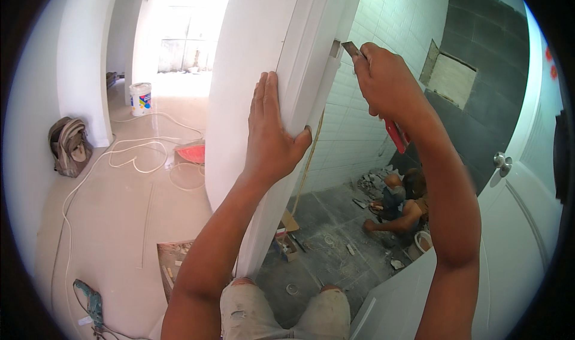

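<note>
My left hand [272,130] lies flat against the white door frame [299,52], fingers up its face and thumb hooked round the edge. My right hand [383,79] is closed on a red-handled chisel [396,135]; the metal blade [352,48] points into a small notch [335,48] cut in the frame's edge. The red handle sticks out below my wrist.
A white door with a round knob [502,162] stands open at right. Another person [401,205] crouches on the grey tiled floor among debris. At left lie a backpack [70,145], a white bucket [140,98], white cables [135,154], a power tool [90,304] and a red pan [191,153].
</note>
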`<control>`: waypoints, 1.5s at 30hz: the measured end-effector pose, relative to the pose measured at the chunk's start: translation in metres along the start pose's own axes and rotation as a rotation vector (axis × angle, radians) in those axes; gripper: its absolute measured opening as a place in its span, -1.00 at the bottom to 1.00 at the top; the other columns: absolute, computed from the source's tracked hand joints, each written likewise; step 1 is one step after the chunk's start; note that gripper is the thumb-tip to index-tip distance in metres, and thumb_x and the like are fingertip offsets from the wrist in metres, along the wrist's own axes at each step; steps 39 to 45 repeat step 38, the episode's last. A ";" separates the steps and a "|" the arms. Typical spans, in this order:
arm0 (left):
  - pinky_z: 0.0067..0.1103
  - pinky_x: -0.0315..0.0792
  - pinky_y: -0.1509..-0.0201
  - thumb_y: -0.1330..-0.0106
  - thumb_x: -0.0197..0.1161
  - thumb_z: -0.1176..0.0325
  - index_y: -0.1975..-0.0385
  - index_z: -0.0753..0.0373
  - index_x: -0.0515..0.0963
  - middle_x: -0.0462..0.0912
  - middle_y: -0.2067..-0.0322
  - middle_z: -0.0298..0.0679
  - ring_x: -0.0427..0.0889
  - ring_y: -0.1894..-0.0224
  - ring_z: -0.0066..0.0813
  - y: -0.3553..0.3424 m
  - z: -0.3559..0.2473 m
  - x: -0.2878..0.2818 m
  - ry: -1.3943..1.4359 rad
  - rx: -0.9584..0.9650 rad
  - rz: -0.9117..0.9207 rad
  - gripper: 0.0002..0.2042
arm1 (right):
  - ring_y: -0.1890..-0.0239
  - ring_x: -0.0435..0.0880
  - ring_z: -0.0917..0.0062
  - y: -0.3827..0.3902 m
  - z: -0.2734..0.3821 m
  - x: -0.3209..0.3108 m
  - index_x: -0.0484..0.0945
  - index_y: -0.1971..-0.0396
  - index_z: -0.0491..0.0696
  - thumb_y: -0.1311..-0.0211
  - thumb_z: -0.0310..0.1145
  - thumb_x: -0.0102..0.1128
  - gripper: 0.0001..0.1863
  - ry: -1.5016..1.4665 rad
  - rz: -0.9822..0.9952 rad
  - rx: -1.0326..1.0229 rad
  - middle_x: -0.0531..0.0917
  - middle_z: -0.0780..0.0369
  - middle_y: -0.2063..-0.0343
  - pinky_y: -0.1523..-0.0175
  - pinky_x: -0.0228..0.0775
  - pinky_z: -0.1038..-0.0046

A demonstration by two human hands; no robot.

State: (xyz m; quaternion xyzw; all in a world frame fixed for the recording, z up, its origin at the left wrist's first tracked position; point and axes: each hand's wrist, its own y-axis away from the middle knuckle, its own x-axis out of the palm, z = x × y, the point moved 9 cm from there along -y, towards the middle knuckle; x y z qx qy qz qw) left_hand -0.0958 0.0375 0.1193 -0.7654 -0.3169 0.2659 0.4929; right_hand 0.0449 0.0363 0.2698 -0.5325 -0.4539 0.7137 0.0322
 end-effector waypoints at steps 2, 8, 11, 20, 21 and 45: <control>-0.15 -0.01 -0.60 -0.14 0.34 0.41 -0.54 0.36 -0.20 -0.03 -0.50 0.21 -0.03 -0.56 0.17 0.001 -0.001 0.000 0.015 0.000 -0.007 0.01 | 0.64 0.70 0.21 0.002 -0.006 0.002 0.52 0.18 -0.33 -0.51 -0.32 -0.11 -0.66 -0.040 0.048 0.107 0.67 -0.06 0.55 0.45 0.59 0.21; -0.13 -0.02 -0.60 -0.13 0.33 0.41 -0.54 0.35 -0.19 -0.01 -0.49 0.22 -0.03 -0.56 0.18 0.000 -0.001 0.001 0.000 -0.001 -0.014 0.01 | 0.64 0.70 0.32 -0.005 0.003 0.000 0.57 0.24 -0.37 -0.49 -0.37 -0.12 -0.65 0.163 -0.024 -0.028 0.68 -0.01 0.55 0.43 0.62 0.28; -0.08 -0.03 -0.59 -0.11 0.34 0.42 -0.54 0.37 -0.17 -0.01 -0.48 0.26 -0.03 -0.55 0.24 -0.002 -0.001 0.001 0.024 0.008 -0.023 0.01 | 0.62 0.74 0.34 -0.012 0.009 0.011 0.62 0.36 -0.36 -0.42 -0.42 -0.02 -0.69 0.475 0.039 -0.138 0.69 0.03 0.60 0.42 0.65 0.35; -0.02 -0.09 -0.59 -0.12 0.32 0.49 -0.53 0.39 -0.12 -0.03 -0.50 0.22 -0.10 -0.56 0.30 0.002 -0.008 0.002 0.079 0.062 -0.043 -0.03 | 0.54 0.80 0.35 -0.022 0.012 0.020 0.68 0.50 -0.36 -0.28 -0.51 0.14 -0.75 0.665 0.198 -0.132 0.68 0.08 0.67 0.37 0.69 0.42; -0.02 -0.10 -0.60 -0.12 0.31 0.50 -0.53 0.39 -0.12 -0.03 -0.51 0.20 -0.10 -0.57 0.28 0.002 -0.008 0.002 0.087 0.055 -0.042 -0.03 | 0.54 0.80 0.35 -0.022 0.013 0.019 0.68 0.50 -0.37 -0.28 -0.52 0.13 -0.75 0.644 0.181 -0.125 0.68 0.07 0.66 0.37 0.69 0.41; -0.01 -0.07 -0.59 -0.18 0.48 0.26 -0.56 0.23 -0.15 -0.04 -0.52 0.18 -0.06 -0.58 0.17 0.068 0.024 0.013 0.001 -0.071 0.011 0.05 | 0.74 0.63 0.36 -0.009 0.003 0.006 0.54 0.26 -0.28 -0.36 -0.28 -0.10 -0.66 -0.098 0.225 0.314 0.61 0.09 0.66 0.57 0.49 0.35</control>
